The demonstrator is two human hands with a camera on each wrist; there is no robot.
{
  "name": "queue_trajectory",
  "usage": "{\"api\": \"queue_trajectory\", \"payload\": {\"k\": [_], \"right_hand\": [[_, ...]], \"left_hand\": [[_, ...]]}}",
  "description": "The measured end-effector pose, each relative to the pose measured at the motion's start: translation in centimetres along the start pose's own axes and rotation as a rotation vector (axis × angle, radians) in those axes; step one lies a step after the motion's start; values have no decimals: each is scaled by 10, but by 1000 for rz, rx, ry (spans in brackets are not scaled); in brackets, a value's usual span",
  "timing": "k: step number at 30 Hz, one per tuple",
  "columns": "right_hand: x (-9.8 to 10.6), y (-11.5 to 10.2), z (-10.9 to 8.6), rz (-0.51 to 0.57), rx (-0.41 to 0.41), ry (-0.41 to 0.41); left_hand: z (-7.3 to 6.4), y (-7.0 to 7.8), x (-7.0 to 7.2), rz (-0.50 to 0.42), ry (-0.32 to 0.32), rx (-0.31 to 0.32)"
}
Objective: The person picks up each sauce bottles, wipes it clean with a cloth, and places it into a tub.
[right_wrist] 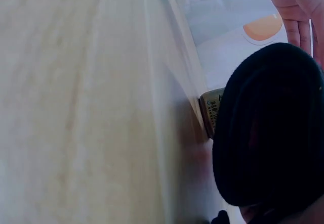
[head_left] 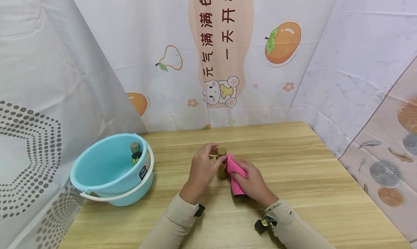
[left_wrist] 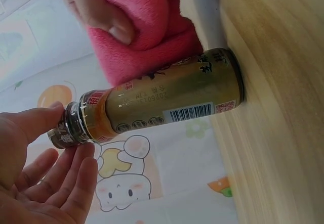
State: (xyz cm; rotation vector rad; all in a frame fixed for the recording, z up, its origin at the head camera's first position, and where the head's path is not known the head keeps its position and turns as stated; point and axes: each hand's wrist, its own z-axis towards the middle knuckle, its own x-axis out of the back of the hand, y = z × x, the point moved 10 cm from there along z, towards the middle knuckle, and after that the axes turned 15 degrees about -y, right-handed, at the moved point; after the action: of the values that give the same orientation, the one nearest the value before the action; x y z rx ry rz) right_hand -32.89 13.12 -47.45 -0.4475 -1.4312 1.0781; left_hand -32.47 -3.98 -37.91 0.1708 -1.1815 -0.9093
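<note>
A gold sauce bottle (head_left: 222, 172) with a printed label and barcode stands upright on the wooden table. At its top, my left hand (head_left: 202, 166) pinches the cap (left_wrist: 63, 133) between thumb and fingers. Gathered in my right hand (head_left: 253, 182) is a pink plush cloth (left_wrist: 147, 27), pressed to the side of the bottle. The cloth shows a dark lower edge in the head view. A large black rounded shape (right_wrist: 268, 128) in the right wrist view hides most of the bottle and my right fingers.
To the left stands a light-blue bucket (head_left: 112, 198) with a white handle (head_left: 117, 195). Inside it is a small bottle (head_left: 135, 154) with a brownish cap. A printed curtain (head_left: 156, 97) hangs behind the wooden table (head_left: 293, 162).
</note>
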Motion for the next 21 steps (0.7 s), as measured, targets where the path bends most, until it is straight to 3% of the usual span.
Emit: {"api": "queue_trajectory", "payload": {"k": [21], "right_hand": [[16,-21,-6,85,166,102]], "left_hand": [[1,3,-4,-8,-26,-45]]}}
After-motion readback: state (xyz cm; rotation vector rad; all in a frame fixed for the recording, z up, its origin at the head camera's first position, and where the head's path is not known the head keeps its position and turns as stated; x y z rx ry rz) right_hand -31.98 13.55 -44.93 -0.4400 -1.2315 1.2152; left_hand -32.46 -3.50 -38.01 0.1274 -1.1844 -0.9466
